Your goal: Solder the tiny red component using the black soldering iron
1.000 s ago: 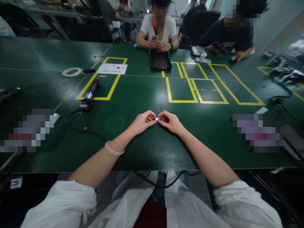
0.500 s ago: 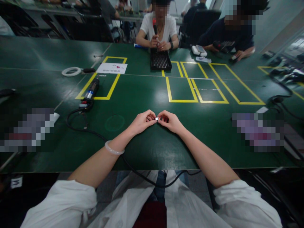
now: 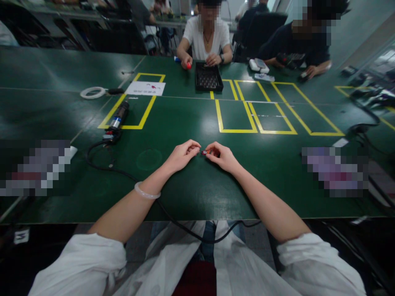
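Observation:
In the middle of the table's near side, my right hand (image 3: 222,156) pinches a tiny part (image 3: 204,152), dark with red or orange and a pale glint. Its kind is too small to tell. Just left of it is my left hand (image 3: 185,153), a small gap away from the part. The left fingers are curled and pressed together with the thumb. Whether anything is between them is hidden. Both hands are low over the green tabletop (image 3: 197,189).
A black cable (image 3: 123,170) runs from a dark cylindrical tool (image 3: 119,117) under my left forearm. Yellow tape frames (image 3: 238,131) mark the table. Across from me, a person in white has a hand (image 3: 186,62) on a red-ended tool beside a black tray (image 3: 209,86). A white sheet (image 3: 145,88) lies left.
My left hand has drawn slightly left, away from the part; the fingertips of both hands met around it before. The person opposite has lowered the red-ended tool to the tray's left.

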`<act>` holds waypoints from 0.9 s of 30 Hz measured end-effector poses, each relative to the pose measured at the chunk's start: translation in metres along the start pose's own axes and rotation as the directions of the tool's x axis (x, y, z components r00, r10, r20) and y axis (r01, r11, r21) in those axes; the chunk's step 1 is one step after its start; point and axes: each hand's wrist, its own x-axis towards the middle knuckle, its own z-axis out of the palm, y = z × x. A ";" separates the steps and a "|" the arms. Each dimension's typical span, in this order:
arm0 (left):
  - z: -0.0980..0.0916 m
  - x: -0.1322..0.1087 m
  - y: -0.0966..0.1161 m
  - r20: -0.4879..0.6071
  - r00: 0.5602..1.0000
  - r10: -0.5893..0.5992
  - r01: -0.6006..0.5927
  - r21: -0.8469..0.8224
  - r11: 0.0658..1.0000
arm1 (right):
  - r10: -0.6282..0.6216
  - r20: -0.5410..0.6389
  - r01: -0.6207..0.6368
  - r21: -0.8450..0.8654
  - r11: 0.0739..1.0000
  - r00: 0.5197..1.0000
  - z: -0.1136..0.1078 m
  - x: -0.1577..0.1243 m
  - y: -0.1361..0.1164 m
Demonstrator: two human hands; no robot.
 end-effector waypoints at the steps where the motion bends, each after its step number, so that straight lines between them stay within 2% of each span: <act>1: -0.003 0.001 -0.001 -0.019 1.000 0.000 0.000 0.011 1.000 | 0.001 0.003 -0.001 0.007 1.000 1.000 0.000 0.000 0.000; 5: -0.027 0.004 -0.006 -0.153 0.988 0.037 -0.019 0.116 0.993 | -0.002 0.011 0.002 0.024 1.000 1.000 0.000 0.000 0.000; 8: -0.067 0.005 -0.016 -0.337 0.934 0.120 0.016 0.373 0.928 | -0.003 0.010 0.003 0.016 1.000 1.000 -0.001 0.000 0.000; 9: -0.084 0.003 -0.022 -0.412 0.899 0.151 0.070 0.474 0.878 | -0.006 0.012 0.006 0.010 1.000 1.000 -0.002 0.000 -0.001; 11: -0.119 -0.004 -0.037 -0.586 0.789 0.186 0.252 0.584 0.772 | -0.013 0.013 0.013 -0.003 1.000 1.000 -0.002 0.000 -0.002; 14: -0.163 -0.019 -0.067 -0.804 0.584 0.111 0.547 0.491 0.678 | -0.012 0.021 0.012 -0.020 1.000 1.000 -0.001 0.000 -0.002; 15: -0.173 -0.025 -0.078 -0.843 0.534 0.060 0.621 0.440 0.648 | -0.009 0.024 0.009 -0.023 1.000 1.000 -0.001 0.000 -0.002; 16: -0.180 -0.029 -0.088 -0.860 0.510 -0.008 0.683 0.399 0.611 | -0.006 0.026 0.007 -0.026 1.000 1.000 -0.001 0.000 -0.002; 19: -0.192 -0.035 -0.109 -0.801 0.505 -0.321 0.824 0.336 0.457 | -0.002 0.030 0.002 -0.024 1.000 1.000 -0.001 0.000 -0.002; 21: -0.193 -0.033 -0.114 -0.740 0.495 -0.455 0.858 0.336 0.387 | 0.002 0.031 -0.001 -0.024 1.000 1.000 -0.001 0.000 -0.001; 27: -0.189 -0.028 -0.101 -0.705 0.560 -0.435 0.823 0.415 0.387 | 0.008 0.030 -0.007 -0.014 1.000 1.000 -0.001 0.000 -0.001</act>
